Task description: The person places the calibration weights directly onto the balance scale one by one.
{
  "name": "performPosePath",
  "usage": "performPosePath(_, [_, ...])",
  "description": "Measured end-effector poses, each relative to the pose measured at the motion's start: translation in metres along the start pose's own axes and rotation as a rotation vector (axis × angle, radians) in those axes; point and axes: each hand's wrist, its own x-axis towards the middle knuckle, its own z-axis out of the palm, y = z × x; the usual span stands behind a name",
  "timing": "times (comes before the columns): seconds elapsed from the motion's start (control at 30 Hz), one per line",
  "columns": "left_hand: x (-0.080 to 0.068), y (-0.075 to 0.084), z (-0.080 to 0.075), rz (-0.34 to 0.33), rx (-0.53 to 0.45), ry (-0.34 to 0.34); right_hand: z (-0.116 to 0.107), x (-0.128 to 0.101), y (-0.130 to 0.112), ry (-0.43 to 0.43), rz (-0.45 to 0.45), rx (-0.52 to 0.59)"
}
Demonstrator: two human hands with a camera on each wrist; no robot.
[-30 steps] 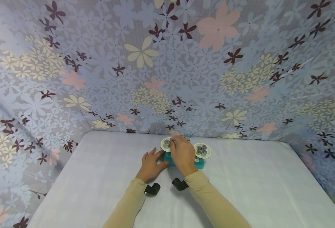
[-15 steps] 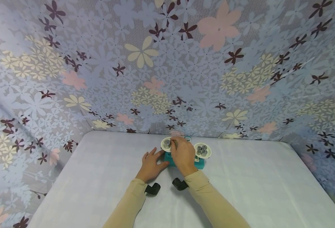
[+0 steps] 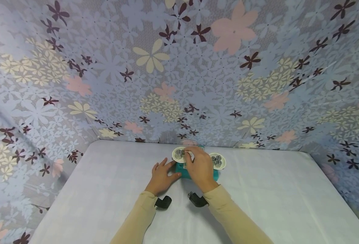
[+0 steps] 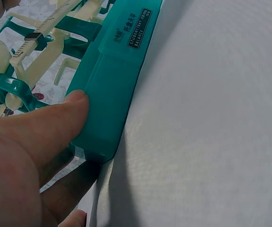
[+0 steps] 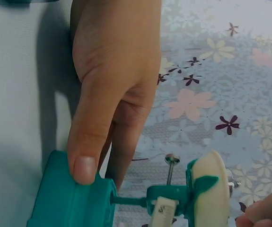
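Observation:
A teal balance scale (image 3: 180, 168) stands at the back middle of the white table, with a cream pan on each side. The left pan (image 3: 178, 155) carries a metal weight (image 3: 178, 153); the right pan (image 3: 219, 162) carries several weights (image 3: 217, 159). My left hand (image 3: 162, 177) lies flat beside the scale, thumb pressed on the end of its teal base (image 4: 112, 94). My right hand (image 3: 200, 166) hovers over the middle of the scale, fingers curled near the left pan (image 5: 211, 194). Its fingertips (image 5: 263, 215) meet at the frame corner; what they hold is hidden.
The table (image 3: 259, 196) has a white cloth and is walled by a floral backdrop (image 3: 179, 67) behind and at both sides. Black wrist cameras (image 3: 163, 202) hang under my sleeves. The scale's cream beam with a dark slider (image 4: 35, 35) runs above its base.
My right hand has drawn slightly right and back from the left pan, uncovering the weight there. The left hand and the scale have stayed put.

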Motion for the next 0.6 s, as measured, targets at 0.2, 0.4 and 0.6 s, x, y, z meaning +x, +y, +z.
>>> performPosePath(0.2, [0.001,0.0,0.0,-0.002,0.005,-0.003,-0.011,-0.004,0.003,-0.024,0.0,0.037])
performPosePath(0.4, [0.001,-0.001,0.002,-0.012,0.013,-0.003,-0.022,-0.01,0.006,-0.067,-0.012,0.027])
performPosePath(0.6, [0.001,-0.002,0.003,-0.012,0.016,0.008,-0.031,-0.018,0.01,-0.105,-0.001,0.001])
